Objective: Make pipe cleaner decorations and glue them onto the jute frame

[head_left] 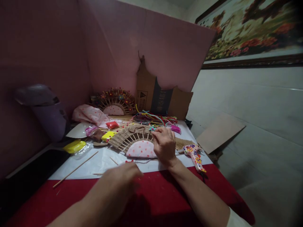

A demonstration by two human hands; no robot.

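Observation:
In the middle of the table lies a woven fan-shaped piece [115, 140] with wooden ribs and a pink dotted half-round panel [140, 148]. My right hand [165, 145] is over the right part of this fan, fingertips pinched together at its upper edge. Right at those fingertips sits a small blue decoration [152, 128] with a red dot; whether the fingers hold it or only touch it, I cannot tell. Nearer to me, my left hand [123, 178] hovers in front of the fan, smeared by motion, its fingers unclear.
A patterned glue gun [195, 157] lies at right. Colourful pipe cleaners [156, 119] lie behind the fan, before a torn cardboard sheet [146, 85]. A finished-looking fan [113, 109] stands at the back. Yellow clay packets [74, 146] and a wooden stick [75, 169] are at left.

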